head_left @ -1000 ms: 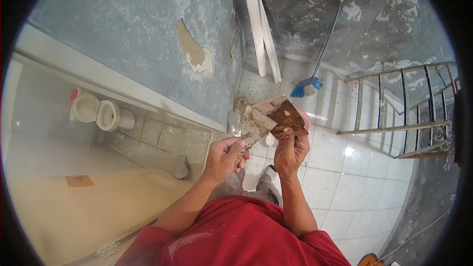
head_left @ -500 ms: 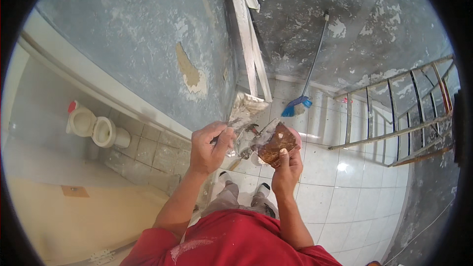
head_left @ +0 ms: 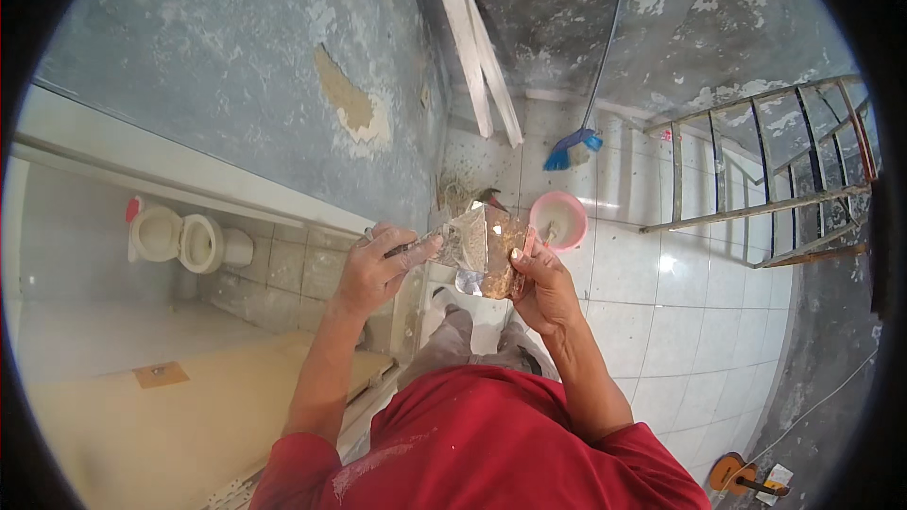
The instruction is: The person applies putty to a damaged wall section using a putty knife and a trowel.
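My left hand [head_left: 376, 269] is closed round the handle of a putty knife [head_left: 461, 242], its wide blade smeared with grey-white paste. My right hand [head_left: 546, 288] grips a flat, rust-brown metal scraper plate [head_left: 504, 238] by its right side, thumb on top. The two blades meet in front of my body, the putty knife overlapping the plate's left part. Behind the plate, a shiny lower edge catches the light. Pale dust coats the fingers of my left hand. Below and beyond the plate, a pink basin [head_left: 559, 221] with whitish content stands on the floor.
A blue broom [head_left: 572, 148] leans against the far wall, right of white boards [head_left: 472, 47]. A ladder [head_left: 756, 212] stands at the right. Through the doorway on the left is a toilet [head_left: 200, 244]. An orange-brown rounded object [head_left: 729, 474] lies at lower right.
The putty knife blade has come down across the plate; before, it pointed up and away. Both hands have drawn closer together. The pink basin now shows almost whole.
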Demonstrator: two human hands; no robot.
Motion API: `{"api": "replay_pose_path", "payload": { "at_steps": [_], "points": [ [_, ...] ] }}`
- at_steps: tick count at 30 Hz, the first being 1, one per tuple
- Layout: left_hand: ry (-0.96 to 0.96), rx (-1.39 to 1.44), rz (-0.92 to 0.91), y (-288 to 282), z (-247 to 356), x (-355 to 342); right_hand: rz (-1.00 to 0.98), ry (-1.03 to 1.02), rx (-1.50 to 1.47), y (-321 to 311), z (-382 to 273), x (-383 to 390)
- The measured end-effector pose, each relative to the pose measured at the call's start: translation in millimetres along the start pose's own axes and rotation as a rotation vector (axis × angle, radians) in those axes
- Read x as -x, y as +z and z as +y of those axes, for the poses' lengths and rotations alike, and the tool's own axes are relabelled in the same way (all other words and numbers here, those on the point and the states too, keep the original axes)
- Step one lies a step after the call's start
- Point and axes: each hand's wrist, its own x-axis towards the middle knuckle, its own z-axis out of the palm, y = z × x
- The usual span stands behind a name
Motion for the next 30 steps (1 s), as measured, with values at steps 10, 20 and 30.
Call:
{"api": "replay_pose_path", "payload": {
  "at_steps": [10,20,30],
  "points": [
    [-0.345,0.022,-0.167,-13.4,-37.7,87.0,-0.003,0.064,0.194,-10.2,-0.7,-41.8],
    [-0.895,0.013,-0.004,13.1,-49.2,245.9,0.193,-0.547,0.800,25.2,57.5,-195.9],
    [-1.129,-0.064,-0.197,-24.4,-58.0,343.1,0.462,-0.803,1.056,79.9,167.2,-294.9]
  ]
}}
